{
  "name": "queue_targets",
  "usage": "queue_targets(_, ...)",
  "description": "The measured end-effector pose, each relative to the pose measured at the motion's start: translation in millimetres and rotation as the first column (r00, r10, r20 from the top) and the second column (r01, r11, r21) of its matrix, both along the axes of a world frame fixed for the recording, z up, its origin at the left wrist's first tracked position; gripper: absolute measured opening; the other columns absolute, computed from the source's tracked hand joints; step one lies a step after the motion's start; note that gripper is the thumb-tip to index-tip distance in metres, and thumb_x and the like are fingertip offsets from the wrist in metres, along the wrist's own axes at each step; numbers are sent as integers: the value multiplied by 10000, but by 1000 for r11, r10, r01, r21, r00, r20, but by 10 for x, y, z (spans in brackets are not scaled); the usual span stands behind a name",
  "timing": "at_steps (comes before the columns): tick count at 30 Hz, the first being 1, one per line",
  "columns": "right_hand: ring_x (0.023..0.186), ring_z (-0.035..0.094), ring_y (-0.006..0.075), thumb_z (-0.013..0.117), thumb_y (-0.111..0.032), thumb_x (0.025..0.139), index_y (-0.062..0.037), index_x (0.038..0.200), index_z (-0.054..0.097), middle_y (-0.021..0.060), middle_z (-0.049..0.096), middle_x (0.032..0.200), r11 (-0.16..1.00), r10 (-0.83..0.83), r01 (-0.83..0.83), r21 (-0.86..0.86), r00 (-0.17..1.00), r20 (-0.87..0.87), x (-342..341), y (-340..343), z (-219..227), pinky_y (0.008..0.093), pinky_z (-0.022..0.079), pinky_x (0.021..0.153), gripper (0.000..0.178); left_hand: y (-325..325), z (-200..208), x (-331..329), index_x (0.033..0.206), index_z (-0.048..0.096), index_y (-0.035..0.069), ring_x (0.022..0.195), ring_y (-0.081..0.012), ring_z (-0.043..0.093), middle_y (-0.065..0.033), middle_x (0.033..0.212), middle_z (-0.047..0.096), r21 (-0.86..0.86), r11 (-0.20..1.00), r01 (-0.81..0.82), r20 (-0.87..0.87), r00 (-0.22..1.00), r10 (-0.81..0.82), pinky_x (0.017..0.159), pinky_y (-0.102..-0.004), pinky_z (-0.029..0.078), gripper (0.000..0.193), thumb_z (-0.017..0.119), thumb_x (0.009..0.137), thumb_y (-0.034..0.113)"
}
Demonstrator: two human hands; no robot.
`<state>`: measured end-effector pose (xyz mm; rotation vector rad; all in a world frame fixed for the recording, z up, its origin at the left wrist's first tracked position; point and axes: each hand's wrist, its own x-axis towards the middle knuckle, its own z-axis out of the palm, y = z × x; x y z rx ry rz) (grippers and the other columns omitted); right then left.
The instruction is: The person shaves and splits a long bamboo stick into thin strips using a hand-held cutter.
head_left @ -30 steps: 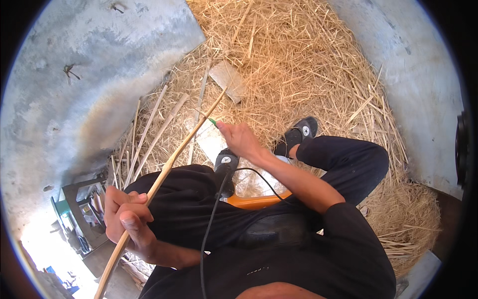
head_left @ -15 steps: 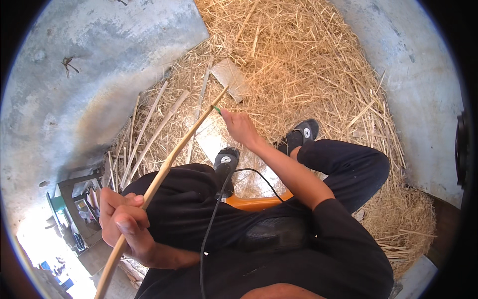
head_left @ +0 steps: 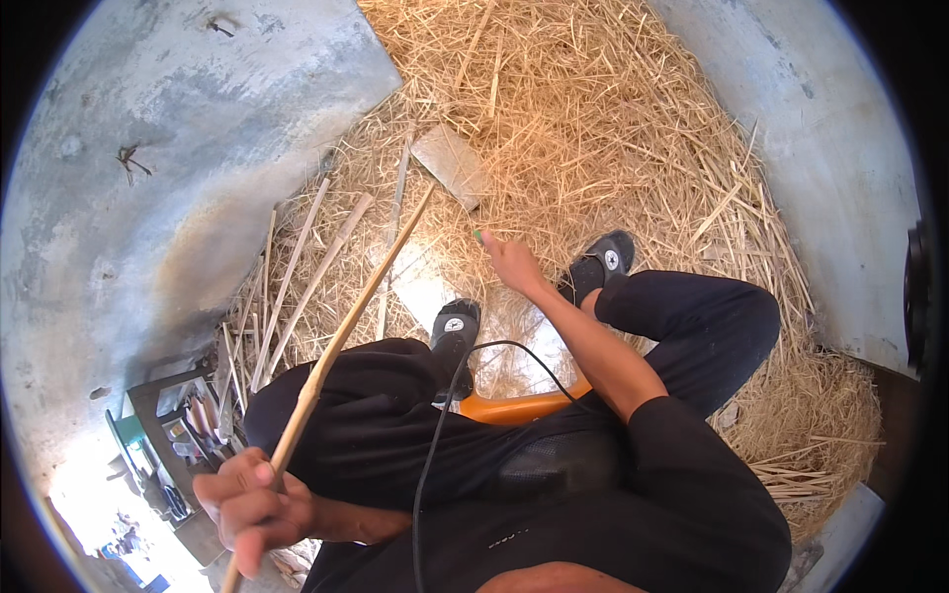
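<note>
A long, pale bamboo strip (head_left: pixel 348 321) slants from the lower left up toward the floor, with a swollen node partway along it. My left hand (head_left: pixel 259 509) is closed around its lower part, the fingers curled over it. Beyond my knees, my right hand (head_left: pixel 514 264) is closed with the thumb on top of a small green thing (head_left: pixel 479 237). Only a bit of that green thing shows, too little to tell its kind. It is apart from the strip, to the right of the strip's far end.
Fine shavings (head_left: pixel 573 119) cover the floor, with loose split strips (head_left: pixel 321 282) at left and a flat slab (head_left: pixel 450 166) ahead. Concrete walls (head_left: pixel 148 188) stand either side. An orange seat (head_left: pixel 519 407) is below me; a black cable (head_left: pixel 433 445) crosses my lap. A cluttered shelf (head_left: pixel 168 435) stands left.
My right hand with the green thing has moved right and nearer me, off the strip. My left hand and the strip have dropped lower and nearer me.
</note>
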<state>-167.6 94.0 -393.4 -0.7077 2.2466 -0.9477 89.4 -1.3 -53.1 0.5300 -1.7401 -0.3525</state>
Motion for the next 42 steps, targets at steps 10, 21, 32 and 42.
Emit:
queue_targets(10, 499, 498, 312, 358, -426, 974, 36, 705, 589, 205, 518, 556, 967, -21, 24, -255, 1000, 14, -101, -87, 1433, 433, 381, 532, 582, 52, 242, -282, 580, 618, 4, 440, -88, 416, -55, 573, 504, 368, 927, 75, 379, 898, -223, 405, -203, 299, 678, 501, 825, 626)
queue_targets(21, 437, 483, 320, 438, -300, 958, 1, 814, 630, 185, 489, 521, 928, 100, -90, -361, 995, 9, 290, 203, 1640, 391, 384, 451, 385, 13, 141, -248, 570, 585, -7, 363, -99, 419, -85, 589, 509, 147, 940, 308, 304, 890, -339, 334, -181, 319, 666, 489, 811, 607)
queue_targets(32, 435, 515, 337, 318, -462, 983, 18, 599, 561, 181, 483, 458, 985, 118, -134, -108, 982, -145, 95, -120, 1198, 397, 407, 440, 661, -12, 142, -200, 591, 556, -25, 376, -78, 362, -91, 642, 481, 302, 900, 313, 289, 870, -400, 351, -184, 244, 704, 431, 839, 622)
queue_targets(42, 385, 393, 230, 274, -481, 994, -30, 527, 466, 99, 396, 425, 968, 102, -128, -214, 987, -127, 212, -322, 900, 425, 401, 474, 677, 27, 161, -243, 574, 505, -6, 396, -75, 326, -87, 610, 455, 307, 948, 82, 342, 920, -190, 357, -205, 221, 703, 367, 904, 599)
